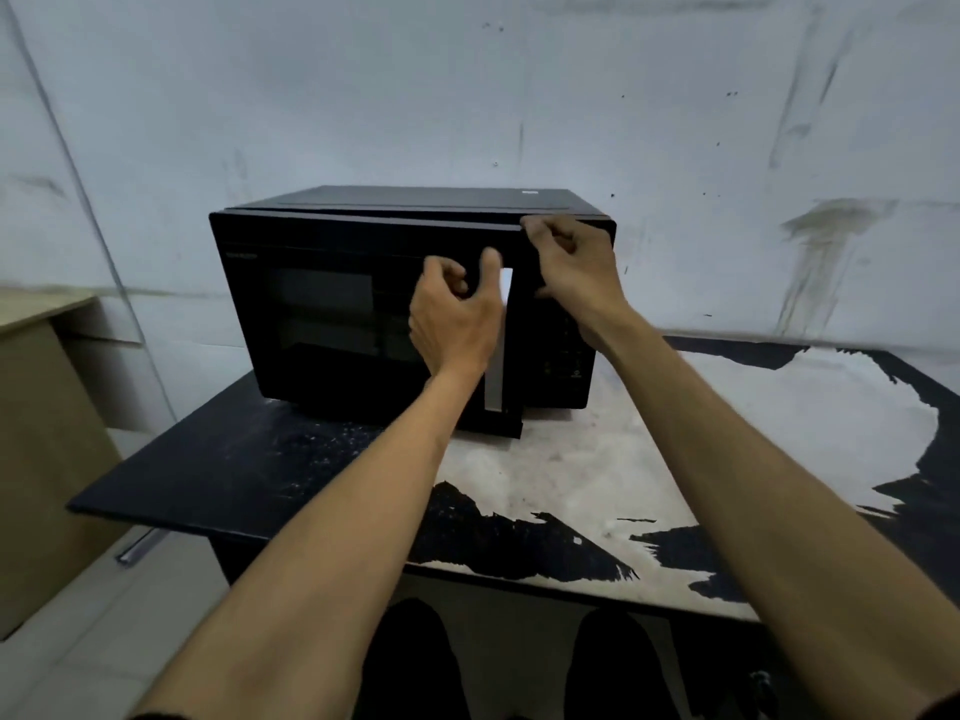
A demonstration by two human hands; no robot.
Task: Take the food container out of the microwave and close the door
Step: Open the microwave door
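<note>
A black box-shaped microwave with a dark glass door sits in the middle of the frame on a worn black counter whose coating has peeled away to pale patches on its right side. The door stands slightly ajar, its right edge pulled a little forward of the control panel.

The left hand is at the centre of the frame, curled around the upper part of the vertical silver handle on the door's right edge, thumb up and fingers folded behind the bar. The right hand, just to its right and a little higher, is loosely curled with fingertips at the door's top right corner, where door and body meet; whether it grips anything there is not clear.

The food container does not show; the door glass is too dark to see the inside.

A light brown cabinet stands at the left edge, against a scuffed white wall.
</note>
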